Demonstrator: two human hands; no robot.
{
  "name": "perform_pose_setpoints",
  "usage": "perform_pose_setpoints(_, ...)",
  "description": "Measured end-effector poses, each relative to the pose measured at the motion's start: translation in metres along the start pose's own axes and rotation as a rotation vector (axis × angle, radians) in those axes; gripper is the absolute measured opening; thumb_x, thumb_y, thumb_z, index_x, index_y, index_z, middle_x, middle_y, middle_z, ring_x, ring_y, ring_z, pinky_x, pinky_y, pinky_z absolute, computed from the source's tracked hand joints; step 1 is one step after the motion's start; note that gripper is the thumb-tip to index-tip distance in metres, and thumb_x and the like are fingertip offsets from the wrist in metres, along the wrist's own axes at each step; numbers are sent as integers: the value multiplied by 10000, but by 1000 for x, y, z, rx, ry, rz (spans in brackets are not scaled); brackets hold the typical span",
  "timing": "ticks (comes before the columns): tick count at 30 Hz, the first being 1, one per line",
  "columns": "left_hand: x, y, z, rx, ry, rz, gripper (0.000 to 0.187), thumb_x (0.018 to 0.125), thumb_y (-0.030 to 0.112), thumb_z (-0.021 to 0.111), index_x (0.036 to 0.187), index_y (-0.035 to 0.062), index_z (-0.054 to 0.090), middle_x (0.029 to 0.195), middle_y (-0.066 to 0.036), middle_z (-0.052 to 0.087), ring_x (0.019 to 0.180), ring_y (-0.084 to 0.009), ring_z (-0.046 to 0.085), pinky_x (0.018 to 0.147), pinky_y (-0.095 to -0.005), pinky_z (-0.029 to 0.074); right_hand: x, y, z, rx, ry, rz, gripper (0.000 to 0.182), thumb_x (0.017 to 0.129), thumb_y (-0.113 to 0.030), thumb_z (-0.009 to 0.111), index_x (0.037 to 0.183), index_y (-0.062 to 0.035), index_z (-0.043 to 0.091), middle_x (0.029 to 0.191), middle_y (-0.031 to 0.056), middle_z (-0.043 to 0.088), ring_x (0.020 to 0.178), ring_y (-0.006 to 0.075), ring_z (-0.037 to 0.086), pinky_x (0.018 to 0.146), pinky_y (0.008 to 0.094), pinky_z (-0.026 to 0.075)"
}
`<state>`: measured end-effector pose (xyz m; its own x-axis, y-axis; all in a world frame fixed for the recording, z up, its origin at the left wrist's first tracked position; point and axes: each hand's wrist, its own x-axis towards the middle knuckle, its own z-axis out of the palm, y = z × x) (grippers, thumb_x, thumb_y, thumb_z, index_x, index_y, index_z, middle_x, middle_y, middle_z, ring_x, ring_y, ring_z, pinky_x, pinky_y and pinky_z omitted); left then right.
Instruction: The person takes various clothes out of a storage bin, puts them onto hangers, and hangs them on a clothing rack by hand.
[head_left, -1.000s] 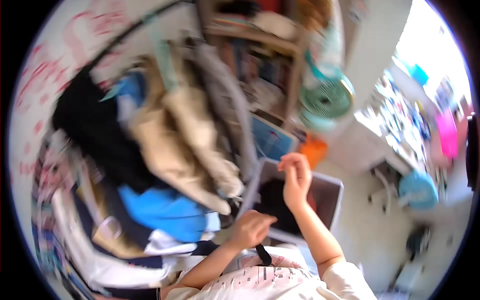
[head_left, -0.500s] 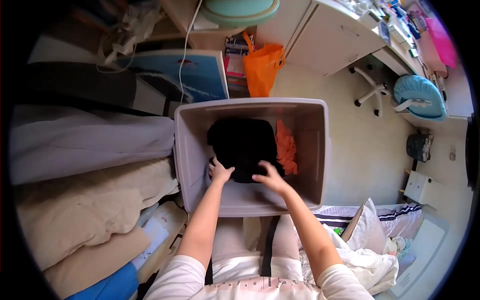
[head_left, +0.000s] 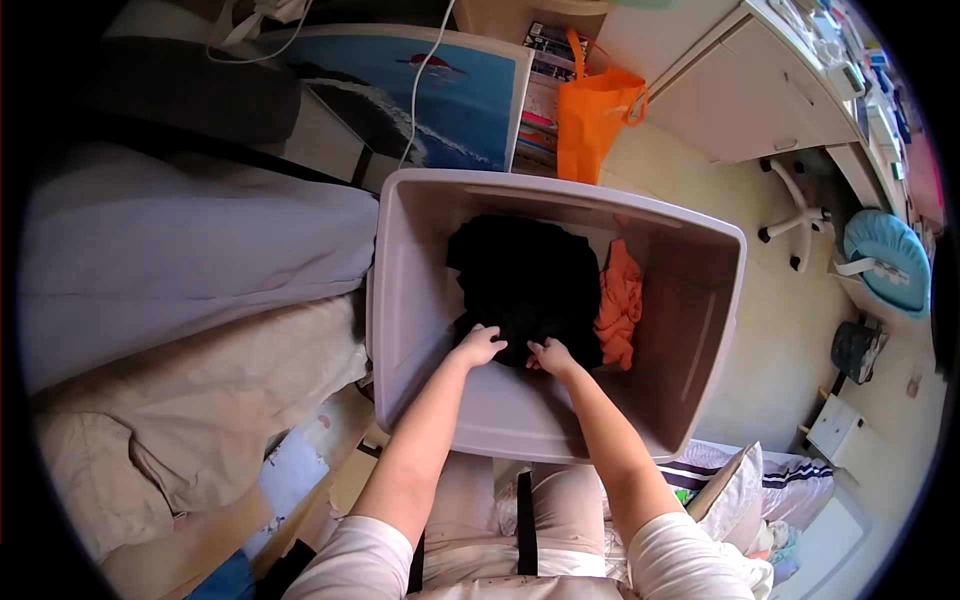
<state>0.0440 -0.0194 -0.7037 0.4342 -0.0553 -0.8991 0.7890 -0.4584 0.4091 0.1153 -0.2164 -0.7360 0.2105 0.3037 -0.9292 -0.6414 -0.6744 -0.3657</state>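
A large greyish-pink plastic bin (head_left: pixel 510 425) stands in front of my legs. Inside it lies a heap of black cloth (head_left: pixel 530 275), with a crumpled orange-red cloth (head_left: pixel 620 305) along its right side. My left hand (head_left: pixel 480 345) pinches the near edge of the black cloth, fingers curled. Close beside it on the right, my right hand (head_left: pixel 550 356) also grips that near edge with bent fingers. The fingertips of both hands are partly lost against the black fabric.
Left of the bin are grey bedding (head_left: pixel 200 250) and beige cloth (head_left: pixel 230 390). Behind it stand a sea painting (head_left: pixel 450 95) and an orange bag (head_left: pixel 595 120). A white cabinet (head_left: pixel 750 90), a blue-covered chair (head_left: pixel 885 262) and a pillow (head_left: pixel 730 490) are on the right.
My hands have come closer together and closed on the near edge of the black cloth. The view has shifted and turned, so the bin appears tilted and further right.
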Motion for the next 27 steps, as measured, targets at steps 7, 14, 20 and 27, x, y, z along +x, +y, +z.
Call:
perform_pose_setpoints(7, -62, 60, -38, -1469, 233, 153, 238, 860, 246, 507, 996, 73, 601, 1032, -66, 640, 990, -209, 595, 858, -386, 456, -170, -126, -9, -253, -124, -360, 281, 763, -241, 644, 734, 38, 654, 650, 82, 638, 641, 129, 612, 584, 289, 476)
perform_pose_setpoints(14, -220, 113, -32, -1948, -269, 144, 571, 954, 439, 492, 1328, 8, 489, 1295, -140, 570, 1153, -280, 568, 1015, -382, 437, -348, -149, 14, -128, -676, -1094, 66, 739, -97, 709, 722, -59, 658, 784, 69, 654, 787, 300, 620, 780, 375, 466)
perform_pose_setpoints(20, -218, 73, 37, -1608, -56, 451, 323, 944, 188, 520, 1193, -2, 594, 1147, -132, 643, 1055, -220, 614, 934, -328, 487, -376, -127, 6, 139, -369, -1092, 164, 756, -165, 697, 780, -6, 664, 810, 86, 680, 759, 254, 638, 715, 334, 485)
perform_pose_setpoints(27, -240, 133, -12, -1813, 130, 87, 382, 916, 221, 610, 1239, 22, 567, 1204, -80, 623, 1076, -207, 604, 930, -333, 477, -409, -91, -23, 1267, -79, -557, 528, 732, -172, 506, 1179, 104, 559, 1210, 213, 606, 1133, 334, 567, 1046, 387, 387)
